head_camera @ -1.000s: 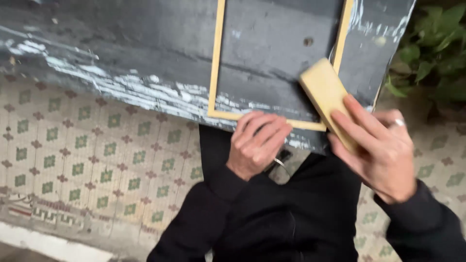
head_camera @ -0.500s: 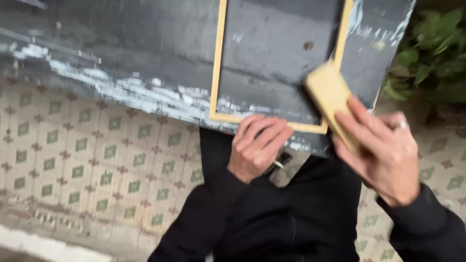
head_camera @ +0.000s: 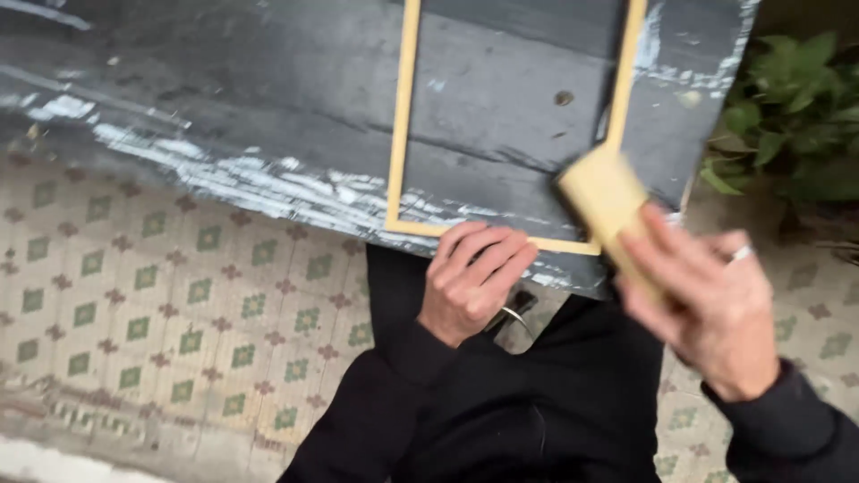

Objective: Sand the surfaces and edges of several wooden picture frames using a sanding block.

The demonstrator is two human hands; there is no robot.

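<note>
A thin pale wooden frame (head_camera: 400, 134) lies flat on a dark grey, paint-streaked table (head_camera: 224, 98). My left hand (head_camera: 474, 277) presses its fingers down on the frame's near bar at the table edge, holding it still. My right hand (head_camera: 707, 304), with a ring on one finger, grips a yellow rectangular block (head_camera: 607, 197) like a sanding sponge. The block sits against the frame's right bar near its lower right corner and looks blurred. Both arms wear black sleeves.
A green leafy plant (head_camera: 796, 116) stands beyond the table's right end. Patterned floor tiles (head_camera: 179, 286) with green and red motifs spread below and to the left. My dark clothing (head_camera: 537, 411) fills the lower middle.
My right hand has shifted the yellow block slightly along the frame's right bar near the corner. My left hand has stayed on the near bar.
</note>
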